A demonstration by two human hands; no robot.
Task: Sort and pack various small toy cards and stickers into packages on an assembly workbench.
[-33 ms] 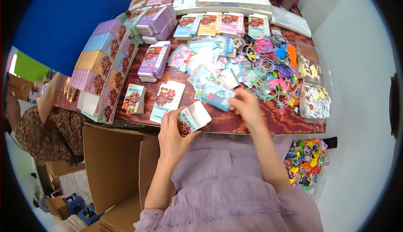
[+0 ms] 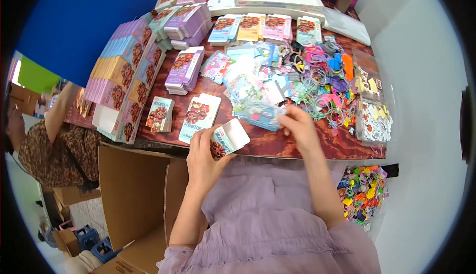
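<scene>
My left hand (image 2: 204, 157) is closed around a small pale-green box (image 2: 229, 139), tilted with its open white end up and to the right. Pinched in the fingers of my right hand (image 2: 299, 128) is a clear packet (image 2: 263, 115) with blue contents, slightly blurred, over the lower edge of a pile of printed cards and packets (image 2: 248, 78). A flat pale-green box (image 2: 200, 117) lies just beyond my left hand. To its left stands a small stack of similar printed boxes (image 2: 159, 115).
Colourful hair ties and trinkets (image 2: 322, 83) heap up at the right, beside clear bags of stickers (image 2: 374, 120). Boxes in several colours (image 2: 116, 71) are stacked at left, near a co-worker (image 2: 54, 150). A cardboard carton (image 2: 131, 194) stands below the table edge.
My right hand has shifted slightly right, and the packet has turned flatter and looks more blurred. My left hand keeps its hold on the box.
</scene>
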